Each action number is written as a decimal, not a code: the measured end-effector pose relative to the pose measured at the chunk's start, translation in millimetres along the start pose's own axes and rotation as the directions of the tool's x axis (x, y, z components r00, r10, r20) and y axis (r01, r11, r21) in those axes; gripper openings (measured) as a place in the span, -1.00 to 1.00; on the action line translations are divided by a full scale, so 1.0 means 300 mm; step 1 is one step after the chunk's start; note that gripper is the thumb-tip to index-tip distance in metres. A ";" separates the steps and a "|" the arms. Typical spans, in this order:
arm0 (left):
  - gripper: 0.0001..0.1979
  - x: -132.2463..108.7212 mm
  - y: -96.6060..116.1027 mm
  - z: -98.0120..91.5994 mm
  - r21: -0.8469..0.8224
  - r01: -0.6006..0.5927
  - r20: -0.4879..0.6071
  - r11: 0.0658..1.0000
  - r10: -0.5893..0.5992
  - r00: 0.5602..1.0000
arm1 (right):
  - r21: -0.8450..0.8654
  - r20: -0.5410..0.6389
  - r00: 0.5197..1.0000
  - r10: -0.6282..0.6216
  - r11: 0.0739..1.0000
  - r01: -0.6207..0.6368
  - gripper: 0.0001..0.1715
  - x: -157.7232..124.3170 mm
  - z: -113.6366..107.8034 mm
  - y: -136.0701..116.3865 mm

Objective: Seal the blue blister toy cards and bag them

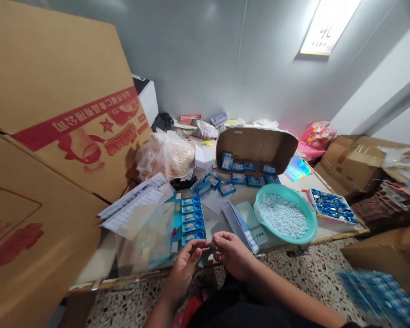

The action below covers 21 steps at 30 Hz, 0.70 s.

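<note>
My left hand (185, 266) and my right hand (235, 256) meet at the table's front edge. Both have their fingers closed on a small, thin, grey-green piece (207, 256), too blurred to name. Just beyond them lies a row of blue printed packs (193, 221) with round blue parts. To the left of my left hand are clear plastic sheets (146, 241). Past my right hand rests an open white-and-blue carton (241, 225), beside a pale phone-like slab (256, 225).
A turquoise basin (312, 228) of small pale pellets stands right, beside a box of blue round pieces (333, 207). Small blue boxes (239, 178) lie by an open cardboard box (258, 146). A large carton (58, 136) blocks the left; a plastic bag (166, 155) sits behind.
</note>
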<state>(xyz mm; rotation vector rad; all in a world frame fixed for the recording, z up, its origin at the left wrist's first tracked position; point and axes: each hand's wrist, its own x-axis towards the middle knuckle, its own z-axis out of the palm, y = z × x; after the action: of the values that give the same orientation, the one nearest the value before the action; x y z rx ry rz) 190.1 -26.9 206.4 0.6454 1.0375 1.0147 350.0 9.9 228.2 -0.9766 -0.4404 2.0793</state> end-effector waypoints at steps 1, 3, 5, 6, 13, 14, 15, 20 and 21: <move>-0.37 -0.002 0.005 -0.011 -0.021 0.012 0.014 1.000 -0.011 1.000 | 0.000 0.004 1.000 0.009 1.000 -0.009 -0.50 0.000 0.004 0.005; -0.27 -0.005 0.015 -0.029 -0.033 0.024 0.038 0.999 -0.023 0.999 | -0.010 0.024 0.999 0.028 1.000 -0.028 -0.50 0.001 0.014 0.010; -0.32 -0.004 0.018 -0.043 0.000 0.032 0.068 0.999 -0.032 0.997 | -0.017 0.032 0.999 0.040 0.999 -0.039 -0.51 0.007 0.023 0.006; -0.41 -0.001 0.015 -0.047 0.021 0.031 0.069 0.999 -0.032 0.997 | -0.017 0.022 0.999 0.039 0.999 -0.038 -0.52 0.011 0.026 0.001; -0.53 0.026 -0.013 -0.041 0.233 0.007 -0.174 0.972 0.035 0.984 | -0.024 -0.122 0.992 0.013 1.000 -0.016 -0.49 0.040 -0.013 -0.003; -0.54 0.026 -0.005 -0.041 0.327 -0.011 -0.208 0.945 0.084 0.975 | -0.017 -0.135 0.991 0.017 1.000 -0.019 -0.47 0.045 -0.018 0.008; -0.55 0.026 0.005 -0.042 0.422 -0.032 -0.238 0.906 0.145 0.960 | -0.016 -0.154 0.988 0.021 1.000 -0.024 -0.45 0.051 -0.021 0.022; -0.64 0.036 0.021 -0.067 0.746 -0.114 -0.268 0.656 0.453 0.851 | -0.087 -0.332 0.943 -0.012 0.996 -0.018 -0.35 0.091 -0.024 0.111; -0.67 0.040 0.013 -0.074 0.795 -0.132 -0.244 0.593 0.510 0.825 | -0.104 -0.370 0.928 -0.036 0.995 -0.003 -0.35 0.098 -0.027 0.127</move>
<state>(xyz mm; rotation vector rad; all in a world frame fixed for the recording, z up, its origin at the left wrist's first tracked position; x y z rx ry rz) 170.2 -14.7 196.2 1.3849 1.8553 1.0615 325.3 8.2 186.2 -1.3905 -0.3572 1.8121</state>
